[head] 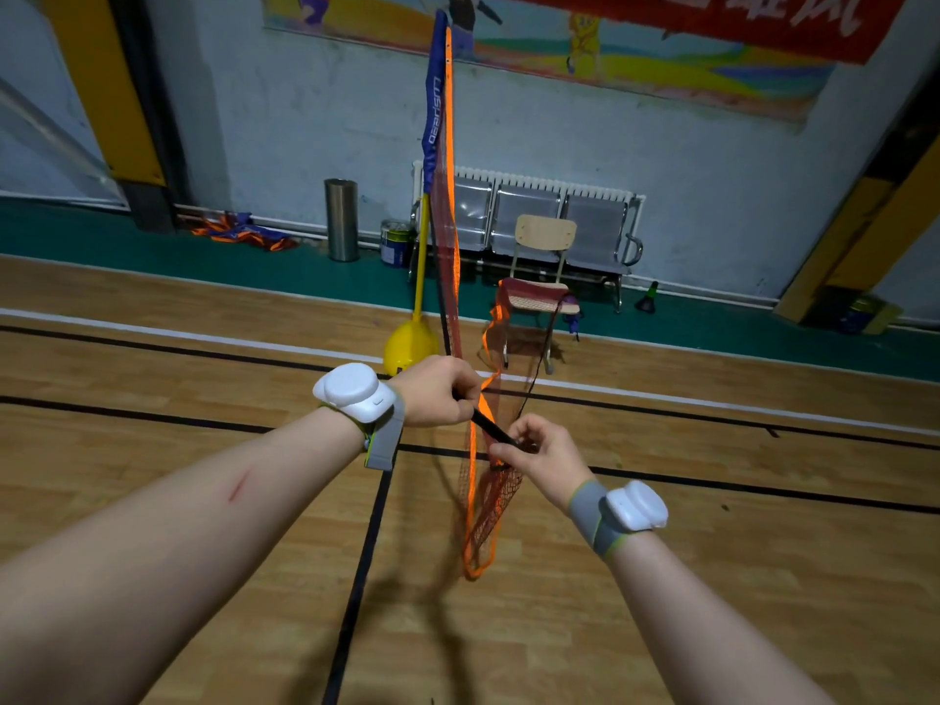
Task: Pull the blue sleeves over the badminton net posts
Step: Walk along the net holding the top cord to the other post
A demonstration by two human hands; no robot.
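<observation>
My left hand [437, 391] is clenched around a thin black rod [492, 428] that slants down toward my right hand [539, 452]. The fingers [508, 452] of my right hand pinch the lower end of that rod together with a bunch of the red net [491, 501]. An orange edge band [474, 450] of the net runs between my two hands and hangs below them in a loose loop above the wooden floor [203, 501]. Each of my wrists carries a white device on a grey strap, the left one [353, 391] close behind my left knuckles, the right one [636, 503] behind my right hand.

Beyond my left hand, and well apart from it, stands the yellow post [421, 256] on its rounded yellow base [409, 346]. The blue sleeve [435, 109] covers the upper part of that post, with white lettering down its length, and its lower end stops above the bare yellow stretch. The net rises from my hands up along the sleeve, with an orange strip running beside the blue fabric.

Farther past my right hand sits a wooden chair [544, 236] with net draped over its seat, and behind it a row of grey metal seats [529, 221] against the wall. Left of the post are a paint can [394, 241] and a steel bin [342, 218]. Far off to the left of my left hand, a heap of blue and orange fabric [244, 231] lies on the green strip by the wall
</observation>
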